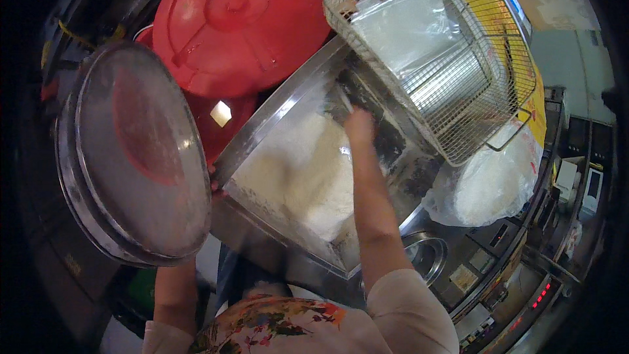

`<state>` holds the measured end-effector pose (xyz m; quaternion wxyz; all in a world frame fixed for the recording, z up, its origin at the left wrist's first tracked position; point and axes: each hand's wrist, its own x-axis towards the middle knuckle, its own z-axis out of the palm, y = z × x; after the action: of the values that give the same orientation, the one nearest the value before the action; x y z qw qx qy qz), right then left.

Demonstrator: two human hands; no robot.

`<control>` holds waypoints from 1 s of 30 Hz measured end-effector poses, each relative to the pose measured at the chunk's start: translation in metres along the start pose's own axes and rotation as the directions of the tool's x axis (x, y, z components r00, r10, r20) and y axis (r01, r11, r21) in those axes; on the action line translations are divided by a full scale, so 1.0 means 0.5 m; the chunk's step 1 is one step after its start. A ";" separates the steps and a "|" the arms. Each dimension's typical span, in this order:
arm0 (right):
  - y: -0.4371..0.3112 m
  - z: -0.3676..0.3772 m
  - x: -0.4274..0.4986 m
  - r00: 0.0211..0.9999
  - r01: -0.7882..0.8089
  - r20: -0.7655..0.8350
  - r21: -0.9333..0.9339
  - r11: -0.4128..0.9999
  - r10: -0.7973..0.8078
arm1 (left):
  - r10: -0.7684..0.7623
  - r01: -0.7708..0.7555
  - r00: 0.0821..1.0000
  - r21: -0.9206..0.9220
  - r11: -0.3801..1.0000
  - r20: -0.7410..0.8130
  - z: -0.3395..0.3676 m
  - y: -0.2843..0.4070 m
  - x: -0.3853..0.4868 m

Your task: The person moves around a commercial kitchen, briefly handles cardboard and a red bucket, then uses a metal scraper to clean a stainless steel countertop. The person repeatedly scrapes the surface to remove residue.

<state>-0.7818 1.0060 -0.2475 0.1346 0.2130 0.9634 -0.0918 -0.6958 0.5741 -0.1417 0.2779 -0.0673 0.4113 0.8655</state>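
Note:
My right hand (359,125) is closed around a thin, light-coloured handle inside a rectangular metal bin (280,250). The far end of that tool cannot be made out against the dark bin floor. White flour-like powder (304,167) is heaped in the bin's left and near part. A large round metal sieve (142,152) with a fine mesh is tilted on its side to the left of the bin. My left forearm passes up behind the sieve; a few fingertips (216,188) show between its rim and the bin's edge, and the rest of my left hand is hidden.
A red plastic lid (241,19) lies over a red tub beyond the bin. On the right, a wire frying basket (457,142) holding clear plastic bags overhangs the bin's edge. Below it are a clear plastic bag of white contents (496,191) and a round metal container (427,255).

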 end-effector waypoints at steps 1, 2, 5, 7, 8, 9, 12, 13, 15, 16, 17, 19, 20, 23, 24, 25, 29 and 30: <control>0.006 -0.005 0.003 1.000 -0.014 -0.026 -0.002 1.000 0.013 | 0.033 -0.032 0.999 -0.129 0.991 0.009 0.012 -0.005 -0.007; 0.009 -0.012 0.004 0.980 -0.178 0.101 0.080 0.981 0.169 | 0.004 -0.010 1.000 -0.199 0.980 -0.029 0.021 0.001 -0.010; 0.018 -0.023 0.003 0.993 -0.118 0.014 0.043 0.992 0.118 | -0.152 0.088 0.969 -0.299 0.950 -0.197 0.057 0.032 -0.007; 0.021 -0.024 -0.003 0.998 -0.061 -0.021 -0.066 0.996 0.060 | -0.225 0.164 0.935 -0.229 0.960 -0.274 0.080 0.059 0.011; 0.024 -0.023 -0.004 0.990 -0.017 -0.140 -0.015 1.000 0.015 | -0.232 0.179 0.886 -0.164 0.970 -0.402 0.099 0.061 0.009; 0.023 -0.017 -0.013 0.967 0.035 -0.253 0.047 0.998 -0.022 | -0.185 0.156 0.905 -0.107 0.982 -0.382 0.114 0.064 0.010; 0.028 -0.002 -0.025 0.993 -0.111 0.039 -0.001 0.994 0.111 | -0.012 0.057 0.887 0.084 0.995 -0.461 0.162 0.052 -0.008; 0.033 0.000 -0.023 0.993 -0.109 -0.051 -0.029 0.994 0.107 | 0.018 0.020 0.904 0.084 0.996 -0.428 0.168 0.050 -0.007; 0.041 0.002 -0.018 0.988 -0.099 -0.130 -0.111 0.989 0.085 | 0.014 -0.007 0.943 0.021 1.000 -0.333 0.166 0.063 0.001; 0.045 0.000 -0.014 0.992 -0.120 -0.042 -0.088 0.989 0.117 | -0.035 0.023 0.961 -0.047 0.999 -0.274 0.160 0.076 0.007; 0.050 -0.003 -0.011 0.991 -0.133 0.005 -0.065 0.989 0.134 | -0.079 0.055 0.974 -0.115 0.992 -0.212 0.157 0.088 0.014; 0.058 -0.013 -0.005 0.987 -0.163 0.002 -0.065 0.984 0.163 | -0.161 0.139 0.984 -0.240 0.961 -0.073 0.155 0.112 0.027; 0.062 -0.019 -0.003 0.983 -0.184 -0.004 -0.092 0.979 0.184 | -0.159 0.130 0.981 -0.233 0.964 -0.110 0.166 0.113 0.023; 0.069 -0.028 -0.012 0.980 -0.197 -0.018 -0.047 0.979 0.197 | -0.092 0.052 0.945 -0.132 0.990 -0.313 0.201 0.109 0.003; 0.071 -0.028 -0.014 0.979 -0.175 -0.108 0.000 0.984 0.174 | -0.067 0.028 0.938 -0.119 0.992 -0.339 0.209 0.106 -0.003; 0.076 -0.026 -0.017 0.971 -0.084 -0.223 0.003 0.996 0.083 | -0.056 0.005 0.963 -0.190 0.982 -0.264 0.208 0.107 -0.001; 0.101 -0.009 -0.014 0.996 -0.085 -0.003 -0.174 0.981 0.085 | -0.022 -0.009 0.974 -0.138 0.990 -0.225 0.176 0.106 -0.001; 0.109 -0.008 -0.007 0.996 -0.087 -0.047 -0.182 0.980 0.079 | -0.016 -0.012 0.972 -0.116 0.993 -0.235 0.165 0.104 -0.003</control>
<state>-0.7560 1.0541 -0.2492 0.1383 0.2414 0.9605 0.0072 -0.7134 0.6089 -0.0522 0.2237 -0.1858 0.3901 0.8737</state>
